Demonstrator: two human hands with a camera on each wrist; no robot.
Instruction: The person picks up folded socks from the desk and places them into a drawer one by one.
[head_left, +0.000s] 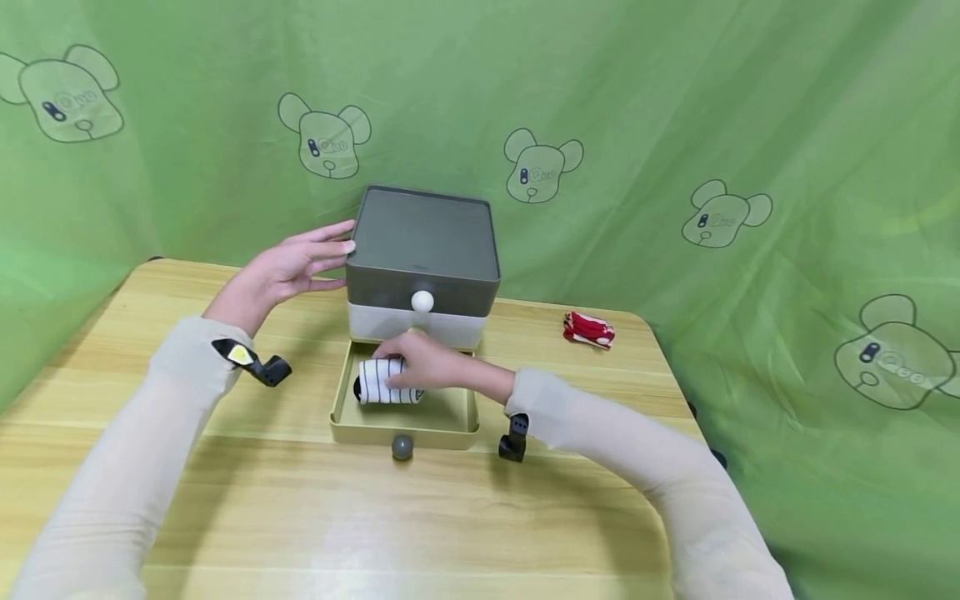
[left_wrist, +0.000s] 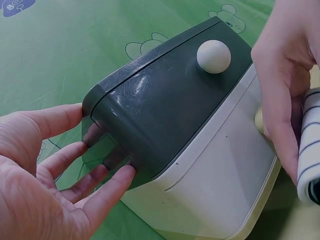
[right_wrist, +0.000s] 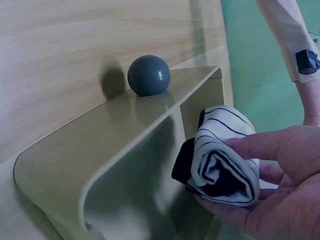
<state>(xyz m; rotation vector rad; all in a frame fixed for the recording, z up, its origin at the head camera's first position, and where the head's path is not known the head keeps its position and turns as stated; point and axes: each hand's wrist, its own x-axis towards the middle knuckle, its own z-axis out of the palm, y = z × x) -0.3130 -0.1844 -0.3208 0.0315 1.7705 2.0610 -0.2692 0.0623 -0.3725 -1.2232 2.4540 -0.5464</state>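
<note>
A small drawer box [head_left: 423, 233] with a dark grey top tier stands on the table. Its bottom beige drawer [head_left: 457, 437], with a grey ball knob [right_wrist: 149, 75], is pulled out toward me. My right hand [head_left: 431, 362] pinches a rolled sock [right_wrist: 227, 125], white with dark stripes and a black part, between thumb and fingers over that drawer. At the box's left side is my left hand [head_left: 288, 265], its spread fingertips touching the dark grey tier. The left wrist view shows those fingers [left_wrist: 112, 185] against the tier's side and corner.
A folded red and white cloth item [head_left: 588, 330] lies on the wooden table [head_left: 375, 517] right of the box. The dark tier carries a white ball knob [head_left: 422, 301], with a white tier [head_left: 450, 327] beneath it. A green curtain [head_left: 637, 100] hangs behind.
</note>
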